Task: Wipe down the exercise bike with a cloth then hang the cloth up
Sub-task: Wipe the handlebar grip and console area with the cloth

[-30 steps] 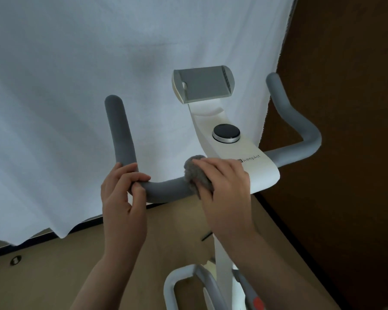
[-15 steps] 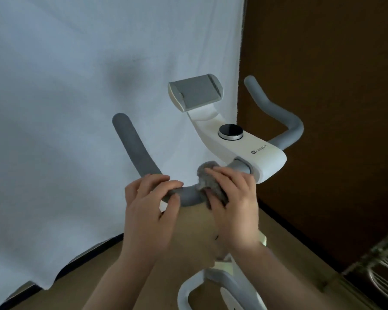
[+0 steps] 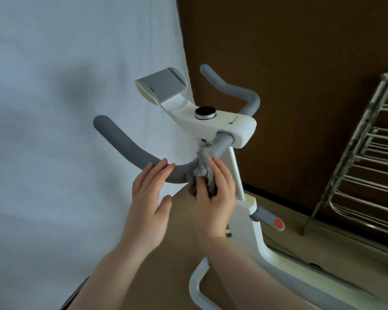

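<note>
The left hand [image 3: 148,202] has let go of the handlebar [image 3: 130,144] — fingers now straight, tips resting on it. The right hand [image 3: 215,198] still pinches the cloth [image 3: 203,166] against the bar, at the left hand's 3 o'clock.

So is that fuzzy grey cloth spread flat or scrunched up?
Scrunched up. The fuzzy grey cloth is bunched into a wad, pinched by the right hand against the grey foam handlebar.

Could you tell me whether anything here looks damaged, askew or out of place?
Nothing stands out. The right hand holds the grey cloth against the handlebar, the left hand rests its fingers on it.
</note>
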### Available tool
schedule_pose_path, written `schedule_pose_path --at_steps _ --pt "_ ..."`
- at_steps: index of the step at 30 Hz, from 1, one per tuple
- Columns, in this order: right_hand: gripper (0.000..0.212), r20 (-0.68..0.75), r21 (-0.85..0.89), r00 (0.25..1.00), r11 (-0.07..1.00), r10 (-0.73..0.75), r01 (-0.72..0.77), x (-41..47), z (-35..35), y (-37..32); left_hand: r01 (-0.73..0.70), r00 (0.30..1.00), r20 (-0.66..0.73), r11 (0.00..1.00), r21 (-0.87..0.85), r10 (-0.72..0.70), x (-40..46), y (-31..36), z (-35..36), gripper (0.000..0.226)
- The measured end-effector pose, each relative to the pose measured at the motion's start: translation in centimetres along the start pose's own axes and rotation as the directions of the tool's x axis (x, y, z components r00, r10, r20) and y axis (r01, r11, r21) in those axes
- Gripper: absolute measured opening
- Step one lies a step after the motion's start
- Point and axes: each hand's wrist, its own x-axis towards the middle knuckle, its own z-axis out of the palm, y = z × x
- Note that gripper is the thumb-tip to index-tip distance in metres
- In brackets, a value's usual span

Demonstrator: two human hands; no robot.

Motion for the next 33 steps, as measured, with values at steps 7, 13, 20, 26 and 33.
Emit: schedule_pose_path --at_steps 7,13,20,26,33 --pt "0.036 -0.152 0.079 0.966 0.977 0.211 -0.2 0.1 -0.3 -1.9 -0.034 0.995 0.089 0.999 0.003 0.034 0.1 -0.5 -1.3 0.068" --pt "0.026 -0.055 0.237 0.799 0.785 0.599 -0.572 0.1 1.6 -2.6 -0.051 0.993 0.106 0.999 0.005 0.05 0.2 -0.8 -1.5 0.067" --pt "0.018 -0.057 0.318 0.731 0.707 0.68 -0.632 0.4 2.3 -3.4 -0.065 0.992 0.11 0.998 0.017 0.063 0.4 -1.1 -1.4 0.066" --pt "0.026 -0.052 0.309 0.775 0.748 0.63 -0.588 -0.9 3.5 -2.5 -0.061 0.994 0.096 0.998 0.006 0.06 0.8 -1.0 -1.4 0.065" --pt "0.033 -0.053 0.281 0.745 0.726 0.665 -0.628 0.2 4.0 -2.0 -0.087 0.989 0.126 0.996 0.032 0.082 0.7 -1.1 -1.9 0.062"
